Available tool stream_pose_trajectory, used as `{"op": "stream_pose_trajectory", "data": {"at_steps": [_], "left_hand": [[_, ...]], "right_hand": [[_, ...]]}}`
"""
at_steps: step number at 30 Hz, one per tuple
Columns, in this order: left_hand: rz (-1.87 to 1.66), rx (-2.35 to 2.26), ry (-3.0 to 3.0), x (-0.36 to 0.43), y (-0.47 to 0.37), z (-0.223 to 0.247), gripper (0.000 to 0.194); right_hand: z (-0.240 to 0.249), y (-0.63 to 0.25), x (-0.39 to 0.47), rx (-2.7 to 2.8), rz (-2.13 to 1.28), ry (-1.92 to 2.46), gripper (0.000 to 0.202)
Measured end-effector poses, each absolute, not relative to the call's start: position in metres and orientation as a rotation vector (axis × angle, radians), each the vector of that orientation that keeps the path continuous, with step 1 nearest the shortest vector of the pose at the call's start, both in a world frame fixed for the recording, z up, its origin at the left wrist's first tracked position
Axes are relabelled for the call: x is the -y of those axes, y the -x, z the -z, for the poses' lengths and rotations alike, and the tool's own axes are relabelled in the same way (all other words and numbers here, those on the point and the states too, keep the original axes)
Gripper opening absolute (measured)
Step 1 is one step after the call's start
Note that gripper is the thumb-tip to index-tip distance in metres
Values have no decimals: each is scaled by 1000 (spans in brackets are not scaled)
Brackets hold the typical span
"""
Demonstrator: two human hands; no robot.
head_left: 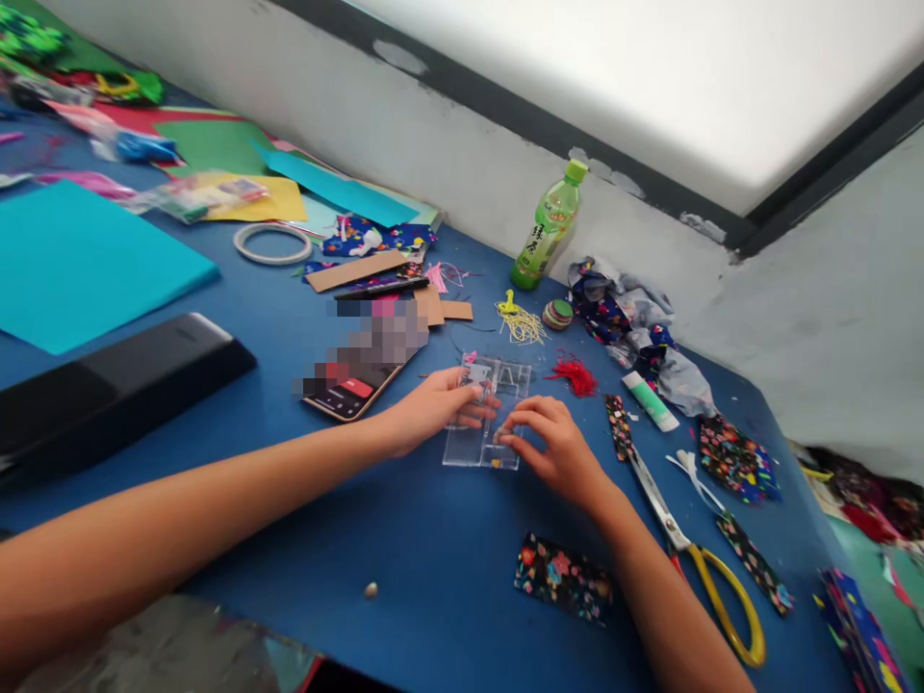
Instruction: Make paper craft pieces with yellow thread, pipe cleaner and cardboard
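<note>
The clear, rectangular plastic box (462, 449) with inner divisions lies on the blue worktop (433, 568) between the two hands, and most of what could go wrong centres on it. The left hand (442, 409) reaches over its left part with the fingers loosely extended; whether they grip the plastic or merely rest there, I cannot tell. The right hand (547, 438) has its fingers bent, with thumb and fingertips close together over the right part; whether something small is pinched between them is too blurred to tell. If the left hand bears only lightly, a tug from the right could slide or tip the box, since thin plastic probably skids easily on a smooth surface. A small yellow piece (497, 463) at its near edge could then spill, and the small pale bead-like object (371, 590) near the worktop's front edge might roll off if knocked. The loose red thread bundle (574, 373) and the tangled pale yellow strands (521, 322) lie near enough to snag on a sweeping finger. To the right, the long metal scissors with yellow handles (673, 529) lie beside the right forearm, so a careless outward swing could catch them.
</note>
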State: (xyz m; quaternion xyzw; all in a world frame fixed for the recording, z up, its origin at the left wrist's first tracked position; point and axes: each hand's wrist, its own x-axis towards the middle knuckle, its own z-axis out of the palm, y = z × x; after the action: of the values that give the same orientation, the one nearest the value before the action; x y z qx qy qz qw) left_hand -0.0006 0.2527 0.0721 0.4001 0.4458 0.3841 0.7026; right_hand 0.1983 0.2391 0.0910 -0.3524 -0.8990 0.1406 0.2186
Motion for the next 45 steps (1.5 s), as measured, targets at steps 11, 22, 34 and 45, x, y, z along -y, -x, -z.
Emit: {"op": "stream_pose_trajectory", "data": {"at_steps": [11,22,34,45], "left_hand": [[-860,-991,-866,-253,2,-71,9],[-859,-1038,-857,-250,1,-79,7],[-897,-1065,-806,-250,-2,-77,7],[-905,-1117,-803,-249,-5,-78,11]], "right_hand": [[-101,-205,-240,2691,-462,1133,9],[-99,-191,-226,2576,-416,1461,6],[-100,-185,-227,2279,-777,1725,9],[-74,-200,-218,2331,-546,1401,11]]}}
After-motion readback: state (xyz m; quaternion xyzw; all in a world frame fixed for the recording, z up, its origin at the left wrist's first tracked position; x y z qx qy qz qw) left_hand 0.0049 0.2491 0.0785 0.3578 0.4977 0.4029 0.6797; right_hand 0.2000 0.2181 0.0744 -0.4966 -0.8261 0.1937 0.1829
